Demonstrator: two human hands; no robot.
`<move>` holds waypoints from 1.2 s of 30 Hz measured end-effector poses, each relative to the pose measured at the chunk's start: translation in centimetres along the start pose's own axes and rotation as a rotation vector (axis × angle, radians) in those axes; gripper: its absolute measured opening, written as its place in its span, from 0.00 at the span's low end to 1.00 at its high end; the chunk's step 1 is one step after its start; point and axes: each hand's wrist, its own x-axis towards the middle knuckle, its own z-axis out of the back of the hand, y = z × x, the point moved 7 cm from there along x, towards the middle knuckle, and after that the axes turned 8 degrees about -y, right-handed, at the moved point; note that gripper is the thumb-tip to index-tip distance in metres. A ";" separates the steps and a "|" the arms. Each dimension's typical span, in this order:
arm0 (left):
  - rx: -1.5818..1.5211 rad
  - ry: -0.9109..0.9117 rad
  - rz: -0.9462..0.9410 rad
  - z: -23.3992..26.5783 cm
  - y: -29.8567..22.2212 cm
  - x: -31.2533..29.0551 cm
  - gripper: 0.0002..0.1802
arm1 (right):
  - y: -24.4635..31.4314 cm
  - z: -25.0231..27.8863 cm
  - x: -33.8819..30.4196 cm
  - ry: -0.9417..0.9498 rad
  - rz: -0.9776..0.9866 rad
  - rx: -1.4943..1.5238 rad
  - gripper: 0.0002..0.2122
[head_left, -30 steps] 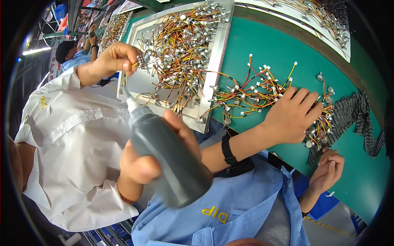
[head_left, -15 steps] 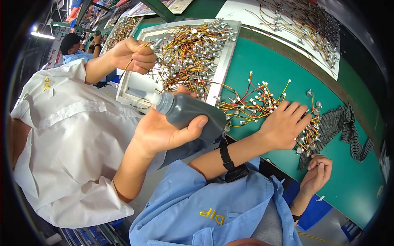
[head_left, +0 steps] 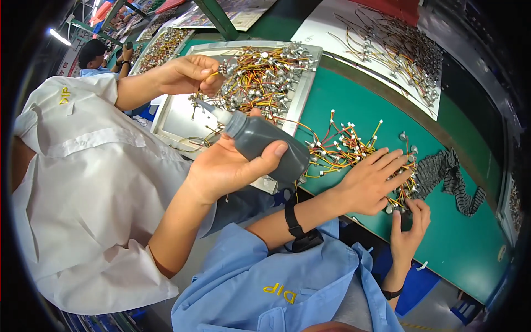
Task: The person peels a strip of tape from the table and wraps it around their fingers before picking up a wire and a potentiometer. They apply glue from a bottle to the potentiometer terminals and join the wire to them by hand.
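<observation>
wired parts (head_left: 357,151): partly hidden by hands (head_left: 368,186) | white board (head_left: 326,27): cropped

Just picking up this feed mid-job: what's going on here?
The person's left hand is spread over a pile of round silver parts with red and yellow wires on the green tabletop; the right hand is at its near edge. Beside them, a white-shirted co-worker holds a dark grey squeeze bottle and a wired silver part.

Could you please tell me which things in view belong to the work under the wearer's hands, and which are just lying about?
In the job, it seems:
wired components, under the left hand, the right hand at their edge
green table, which they lie on

Probably just lying about:
grey striped cloth, beside them
small white scrap, at the table's near edge
</observation>
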 end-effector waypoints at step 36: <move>-0.560 -0.034 0.166 0.8 -2.8 -0.3 0.13 | -2.8 8.8 0.8 -0.189 0.255 0.402 0.16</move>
